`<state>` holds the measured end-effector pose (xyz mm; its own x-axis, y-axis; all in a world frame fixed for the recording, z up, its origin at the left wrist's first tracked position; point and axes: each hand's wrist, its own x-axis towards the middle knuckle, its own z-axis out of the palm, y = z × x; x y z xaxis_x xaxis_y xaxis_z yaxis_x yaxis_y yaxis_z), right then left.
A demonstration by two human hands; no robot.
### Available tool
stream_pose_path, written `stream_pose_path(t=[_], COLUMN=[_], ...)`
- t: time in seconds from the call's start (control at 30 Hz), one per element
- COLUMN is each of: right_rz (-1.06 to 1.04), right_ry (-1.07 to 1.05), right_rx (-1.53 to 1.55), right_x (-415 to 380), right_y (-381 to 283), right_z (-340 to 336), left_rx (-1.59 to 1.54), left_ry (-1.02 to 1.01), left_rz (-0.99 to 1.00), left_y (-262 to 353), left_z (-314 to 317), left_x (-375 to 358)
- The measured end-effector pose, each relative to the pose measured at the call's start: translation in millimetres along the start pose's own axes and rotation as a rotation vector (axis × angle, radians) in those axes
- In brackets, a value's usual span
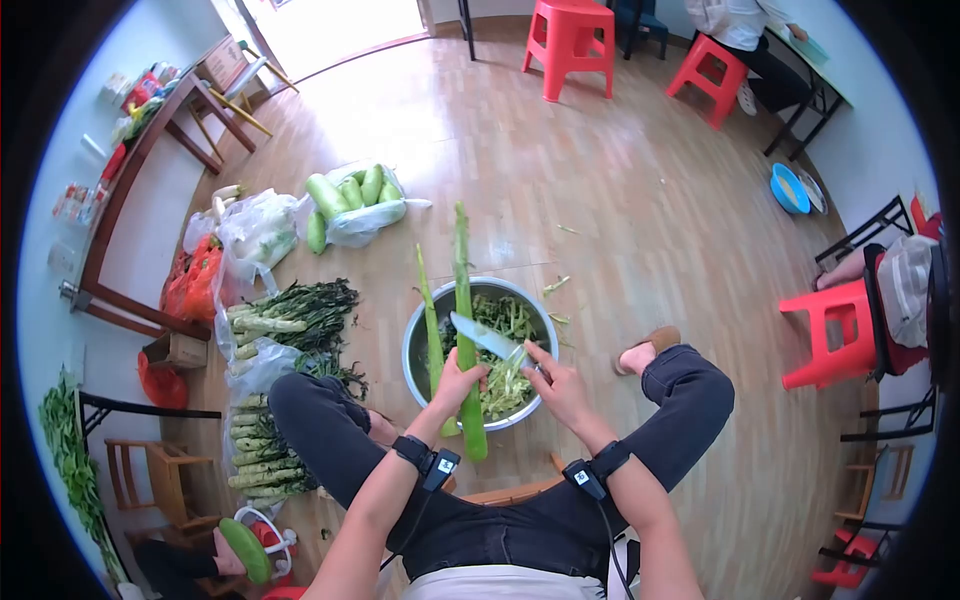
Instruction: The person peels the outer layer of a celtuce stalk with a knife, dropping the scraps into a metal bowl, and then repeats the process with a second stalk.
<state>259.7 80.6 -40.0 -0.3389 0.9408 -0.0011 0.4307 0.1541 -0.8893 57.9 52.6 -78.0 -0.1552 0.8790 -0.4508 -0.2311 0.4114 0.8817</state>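
Note:
My left hand (pixel 458 383) is wrapped round a long green celtuce stem (pixel 473 425), which points away from me across a metal basin (pixel 409 350). In my right hand (pixel 562 388) is a knife (pixel 482 335), its broad blade angled to the left and overlapping the stem. A second, thinner green stem (pixel 433 335) leans over the basin's left side. Green peelings (pixel 512 318) fill much of the basin, and more hang close by my right fingers.
Leafy celtuce stalks (pixel 268 455) lie in piles on the left floor. Beyond them are bagged green gourds (pixel 345 192) and a red bag (pixel 192 282). Red stools (pixel 568 45) stand at the back, another stool (pixel 832 330) at right. A person (pixel 745 35) sits back right.

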Motion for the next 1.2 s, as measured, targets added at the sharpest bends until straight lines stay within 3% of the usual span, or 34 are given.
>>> stream_pose_path(t=[0.1, 0.17, 0.23, 0.3, 0.37, 0.57, 0.83, 0.93, 1.0, 1.2], right_rz=[0.001, -0.127, -0.073, -0.177, -0.104, -0.133, -0.04, -0.051, -0.033, -0.009], right_ry=[-0.171, -0.135, -0.166, -0.112, -0.171, 0.014, -0.198, -0.201, -0.061, -0.1], right_rx=[-0.131, -0.171, -0.189, -0.284, -0.311, -0.269, -0.325, -0.363, -0.19, -0.274], right_x=[4, 6, 10, 16, 22, 35, 35, 34, 40, 40], right_y=[-1, -2, -6, -10, -10, 19, 11, 14, 24, 23], right_z=[13, 23, 29, 33, 36, 51, 56, 60, 60, 51], left_rx=[0.006, 0.011, 0.033, 0.042, 0.025, 0.037, 0.085, 0.081, 0.093, 0.109], left_ry=[-0.042, -0.023, -0.016, 0.008, 0.022, 0.025, 0.048, 0.03, 0.027, 0.018], left_rz=[0.032, 0.021, -0.01, -0.003, -0.076, -0.169, -0.216, -0.23, -0.231, -0.222], left_y=[-8, -15, -25, -29, -31, -44, -48, -48, -44, -44], left_z=[-8, -11, -10, -8, -9, -20, -36, -38, -36, -36], left_x=[-8, -9, -11, -6, -5, -21, -28, -28, -28, -31])
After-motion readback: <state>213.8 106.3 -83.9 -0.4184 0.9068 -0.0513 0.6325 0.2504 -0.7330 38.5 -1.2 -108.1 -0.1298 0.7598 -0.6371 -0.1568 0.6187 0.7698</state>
